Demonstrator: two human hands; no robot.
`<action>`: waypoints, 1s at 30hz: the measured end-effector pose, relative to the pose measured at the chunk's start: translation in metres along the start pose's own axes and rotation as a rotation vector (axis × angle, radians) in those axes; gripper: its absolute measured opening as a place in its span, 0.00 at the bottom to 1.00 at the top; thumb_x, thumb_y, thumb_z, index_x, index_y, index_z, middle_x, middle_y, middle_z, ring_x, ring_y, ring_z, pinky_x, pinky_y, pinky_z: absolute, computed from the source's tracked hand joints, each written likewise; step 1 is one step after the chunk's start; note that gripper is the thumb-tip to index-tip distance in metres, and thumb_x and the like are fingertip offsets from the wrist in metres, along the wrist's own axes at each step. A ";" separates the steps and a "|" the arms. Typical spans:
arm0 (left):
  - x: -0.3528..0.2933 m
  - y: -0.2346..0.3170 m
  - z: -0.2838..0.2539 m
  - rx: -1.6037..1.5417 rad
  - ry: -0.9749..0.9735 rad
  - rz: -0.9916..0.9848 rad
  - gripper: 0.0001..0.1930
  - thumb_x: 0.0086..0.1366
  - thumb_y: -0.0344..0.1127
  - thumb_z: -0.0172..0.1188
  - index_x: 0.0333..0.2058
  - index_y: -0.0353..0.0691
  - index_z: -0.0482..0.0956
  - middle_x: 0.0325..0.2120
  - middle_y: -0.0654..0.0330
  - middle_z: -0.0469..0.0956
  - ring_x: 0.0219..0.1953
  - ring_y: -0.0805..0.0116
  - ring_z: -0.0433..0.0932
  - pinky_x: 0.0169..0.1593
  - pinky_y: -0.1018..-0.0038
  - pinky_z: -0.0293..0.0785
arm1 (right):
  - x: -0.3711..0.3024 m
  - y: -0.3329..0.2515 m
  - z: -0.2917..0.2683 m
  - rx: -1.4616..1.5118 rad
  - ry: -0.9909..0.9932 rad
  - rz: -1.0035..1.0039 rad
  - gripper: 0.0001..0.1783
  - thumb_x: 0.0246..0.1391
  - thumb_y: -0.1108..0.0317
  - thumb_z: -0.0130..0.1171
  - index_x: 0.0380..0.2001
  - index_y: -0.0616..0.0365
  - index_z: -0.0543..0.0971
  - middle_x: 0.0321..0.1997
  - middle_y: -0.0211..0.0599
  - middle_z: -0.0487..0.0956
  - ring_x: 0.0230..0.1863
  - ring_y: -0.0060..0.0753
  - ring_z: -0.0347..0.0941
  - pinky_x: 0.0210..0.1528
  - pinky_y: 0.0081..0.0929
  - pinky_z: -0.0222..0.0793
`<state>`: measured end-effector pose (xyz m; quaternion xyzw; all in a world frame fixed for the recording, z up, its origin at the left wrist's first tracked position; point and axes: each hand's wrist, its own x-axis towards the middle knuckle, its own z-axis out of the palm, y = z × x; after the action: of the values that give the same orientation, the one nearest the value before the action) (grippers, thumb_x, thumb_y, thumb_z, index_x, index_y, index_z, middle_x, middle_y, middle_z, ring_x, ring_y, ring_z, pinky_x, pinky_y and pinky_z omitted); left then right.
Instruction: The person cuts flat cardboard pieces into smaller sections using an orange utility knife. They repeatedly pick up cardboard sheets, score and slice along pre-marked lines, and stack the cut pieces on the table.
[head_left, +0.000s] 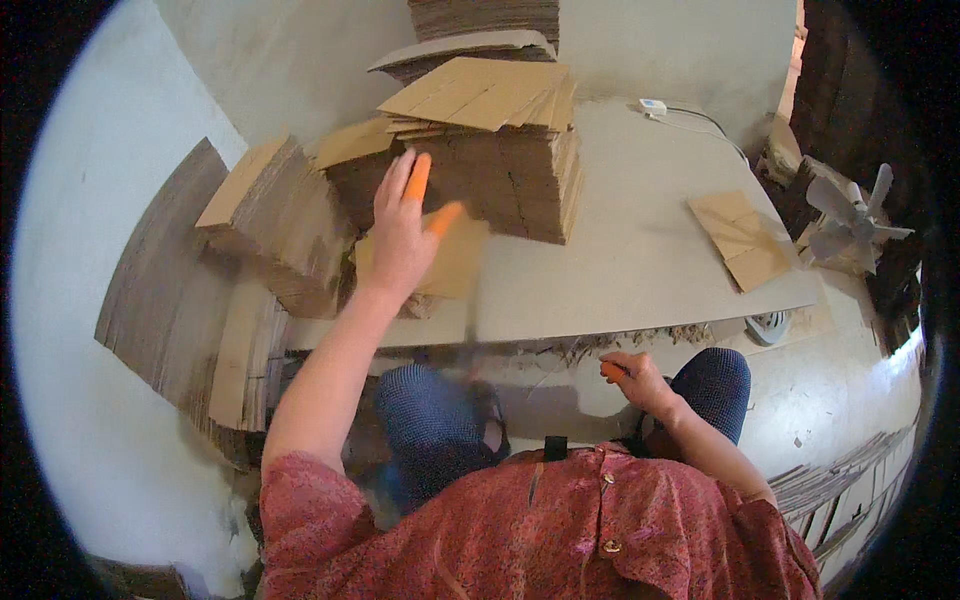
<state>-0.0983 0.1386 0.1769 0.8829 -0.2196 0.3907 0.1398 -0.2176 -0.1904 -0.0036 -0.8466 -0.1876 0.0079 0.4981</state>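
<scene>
Cardboard stack (510, 180), long axis left-to-right, near left fingers (418, 178).

Brown cardboard stack (510, 185) is noted upright on the bench (640, 250), upper centre of frame, top sheets skewed; blurred tan piece (458, 262) is seen just below, left of centre.

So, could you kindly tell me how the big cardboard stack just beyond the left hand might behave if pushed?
The cardboard stack would probably feel heavy, being many sheets deep. Its top sheets lie askew, so they might slide off first. Its broad, squat shape suggests it would likely shear before tipping.
</scene>
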 end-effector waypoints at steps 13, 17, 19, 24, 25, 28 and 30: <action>0.114 -0.028 0.029 -0.079 -0.130 0.076 0.09 0.54 0.32 0.58 0.35 0.41 0.81 0.31 0.54 0.79 0.32 0.61 0.78 0.35 0.69 0.72 | -0.002 0.000 -0.010 -0.202 -0.055 0.013 0.11 0.51 0.66 0.55 0.35 0.61 0.78 0.27 0.52 0.77 0.31 0.51 0.75 0.33 0.35 0.71; 0.126 -0.032 0.013 -0.476 -0.300 -0.076 0.08 0.53 0.32 0.62 0.33 0.38 0.81 0.27 0.58 0.81 0.29 0.69 0.77 0.33 0.74 0.71 | -0.003 0.001 -0.010 -0.227 -0.046 0.008 0.11 0.51 0.64 0.55 0.35 0.60 0.78 0.28 0.52 0.77 0.31 0.53 0.75 0.32 0.37 0.71; 0.134 -0.050 0.002 -0.557 -0.408 -0.251 0.08 0.54 0.31 0.62 0.33 0.36 0.81 0.28 0.60 0.81 0.30 0.72 0.76 0.35 0.77 0.71 | -0.002 0.002 -0.006 -0.211 -0.049 -0.006 0.11 0.51 0.63 0.54 0.33 0.59 0.77 0.27 0.51 0.77 0.30 0.55 0.73 0.31 0.40 0.70; 0.125 0.009 -0.017 -0.370 0.091 0.181 0.08 0.54 0.26 0.59 0.33 0.34 0.80 0.31 0.56 0.80 0.32 0.65 0.78 0.36 0.76 0.73 | 0.003 -0.015 -0.023 -0.088 0.279 -0.130 0.18 0.45 0.71 0.61 0.41 0.64 0.73 0.42 0.54 0.74 0.43 0.53 0.72 0.44 0.37 0.69; 0.116 0.023 -0.021 -0.189 0.184 0.411 0.10 0.50 0.23 0.57 0.33 0.36 0.80 0.32 0.53 0.79 0.34 0.59 0.78 0.37 0.73 0.75 | 0.008 -0.033 -0.034 -0.221 0.412 -0.224 0.23 0.44 0.71 0.62 0.46 0.62 0.70 0.48 0.55 0.70 0.49 0.54 0.68 0.48 0.39 0.66; 0.060 0.096 -0.027 -0.146 0.075 0.733 0.14 0.47 0.27 0.57 0.36 0.36 0.78 0.37 0.56 0.78 0.36 0.61 0.78 0.37 0.72 0.77 | 0.016 -0.099 -0.066 -0.495 0.665 -0.372 0.36 0.41 0.73 0.63 0.55 0.59 0.61 0.62 0.54 0.57 0.62 0.54 0.55 0.58 0.44 0.57; 0.010 0.136 -0.033 -0.265 -0.139 0.731 0.13 0.49 0.29 0.59 0.36 0.37 0.78 0.38 0.56 0.77 0.39 0.62 0.78 0.39 0.72 0.77 | 0.013 -0.128 -0.074 -0.711 0.621 -0.443 0.35 0.38 0.74 0.62 0.53 0.61 0.64 0.61 0.53 0.60 0.62 0.51 0.57 0.58 0.45 0.57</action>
<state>-0.1807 0.0318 0.2157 0.7451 -0.5771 0.3223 0.0889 -0.2306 -0.1928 0.1444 -0.8659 -0.1968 -0.4132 0.2018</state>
